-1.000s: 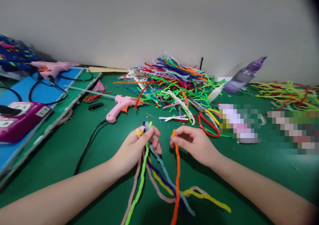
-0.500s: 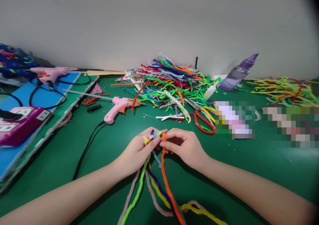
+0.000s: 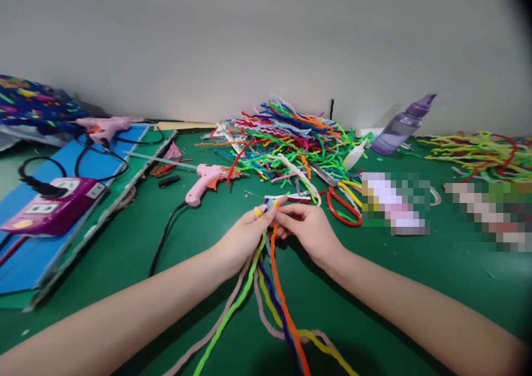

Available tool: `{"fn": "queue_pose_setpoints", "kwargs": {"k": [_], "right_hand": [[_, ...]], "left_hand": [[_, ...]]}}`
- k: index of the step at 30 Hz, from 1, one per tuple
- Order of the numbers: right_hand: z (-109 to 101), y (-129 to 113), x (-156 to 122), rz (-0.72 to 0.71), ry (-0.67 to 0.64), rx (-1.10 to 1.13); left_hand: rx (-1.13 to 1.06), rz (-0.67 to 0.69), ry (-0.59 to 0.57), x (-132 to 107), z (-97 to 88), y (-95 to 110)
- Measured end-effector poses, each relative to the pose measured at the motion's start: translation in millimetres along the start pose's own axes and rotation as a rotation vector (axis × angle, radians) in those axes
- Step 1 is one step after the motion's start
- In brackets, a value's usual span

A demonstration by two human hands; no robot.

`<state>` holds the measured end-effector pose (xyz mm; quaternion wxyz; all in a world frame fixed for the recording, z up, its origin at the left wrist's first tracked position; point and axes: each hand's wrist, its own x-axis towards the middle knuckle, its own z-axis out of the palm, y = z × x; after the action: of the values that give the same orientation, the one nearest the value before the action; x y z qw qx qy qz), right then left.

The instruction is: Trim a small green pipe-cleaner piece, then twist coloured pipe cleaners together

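My left hand [image 3: 245, 233] pinches a bundle of fuzzy pipe cleaners near their upper ends, with short coloured tips showing above the thumb. From the bundle hang a green pipe cleaner [image 3: 233, 306], a pink one [image 3: 216, 331], a purple one [image 3: 279, 301] and a yellow one [image 3: 328, 347]. Close against it, the fingers of my right hand [image 3: 305, 229] are closed on an orange pipe cleaner [image 3: 283, 304] beside the left thumb. Its lower length runs down toward the front of the table. The fingertips partly hide where the strands meet.
A pink glue gun [image 3: 208, 182] lies left of centre, its cord trailing forward. Behind my hands are a pile of pipe cleaners [image 3: 286, 137], red-handled scissors [image 3: 344, 207] and a small white bottle [image 3: 355, 155]. A purple water bottle [image 3: 397, 132] and a magenta power strip [image 3: 58, 209] flank them.
The orange pipe cleaner's top end has come in level with the other tips, against the bundle. Both hands sit slightly higher in view, and the whole scene has shifted a little right.
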<state>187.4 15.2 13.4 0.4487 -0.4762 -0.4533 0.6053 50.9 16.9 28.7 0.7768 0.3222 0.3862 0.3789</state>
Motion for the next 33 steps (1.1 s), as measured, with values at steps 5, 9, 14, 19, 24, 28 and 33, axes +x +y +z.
{"fn": "queue_pose_setpoints", "kwargs": {"k": [5,9,14,19,24,28,33], "right_hand": [[5.3,-0.8,3.6,0.025,-0.030,0.014],[8.2,-4.3,8.1,0.031,-0.055,-0.051],[8.4,-13.9,4.2,-0.257,0.029,-0.435],[8.9,-39.8,9.1,-0.791,-0.050,-0.837],[41.6,-61.7,40.9,-1.158,-0.490,-1.345],[82.5,-61.9,66.3,-1.168,-0.696,-1.685],[118.6,-47.3,89.0,-1.177,-0.696,-1.828]], "left_hand": [[-0.119,-0.097,-0.070,0.2,-8.5,4.6],[-0.159,-0.117,-0.043,1.5,-7.1,5.6],[-0.139,0.025,0.097,-0.4,-3.8,11.3],[-0.229,0.057,0.168,-3.4,-0.1,16.1],[-0.226,-0.078,0.157,-1.5,20.5,-5.0],[-0.272,-0.092,0.124,4.0,34.8,-17.7],[-0.339,-0.081,0.097,13.8,39.7,-28.5]]}}
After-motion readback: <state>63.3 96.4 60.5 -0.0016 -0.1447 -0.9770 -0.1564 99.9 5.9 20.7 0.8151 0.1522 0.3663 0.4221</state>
